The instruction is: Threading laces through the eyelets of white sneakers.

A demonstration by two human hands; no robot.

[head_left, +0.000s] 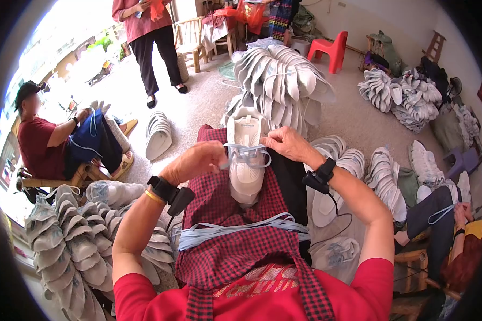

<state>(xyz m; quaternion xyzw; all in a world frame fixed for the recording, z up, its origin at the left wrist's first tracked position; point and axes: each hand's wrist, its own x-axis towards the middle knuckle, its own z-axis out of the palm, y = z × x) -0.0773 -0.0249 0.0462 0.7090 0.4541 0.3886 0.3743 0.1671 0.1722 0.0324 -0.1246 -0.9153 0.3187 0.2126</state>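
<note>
A white shoe (246, 184) lies on my lap over a red-and-black checked apron (203, 184), its toe toward me. A light-blue shoelace (245, 148) crosses its upper, with a loop hanging on the right side. My right hand (290, 145) pinches the lace at the shoe's right edge. On the left side, my left hand (197, 161) has its fingers curled round the lace; its fingertips are slightly blurred. A bundle of light-blue laces (243, 229) lies across the apron at my waist.
Stacked white shoes (72, 241) stand at left, with a tall pile (278, 69) ahead and more rows (385, 182) at right. Seated co-workers are at left (43, 134) and right (466, 251); another person (150, 43) stands ahead. A red chair (332, 51) stands farther back.
</note>
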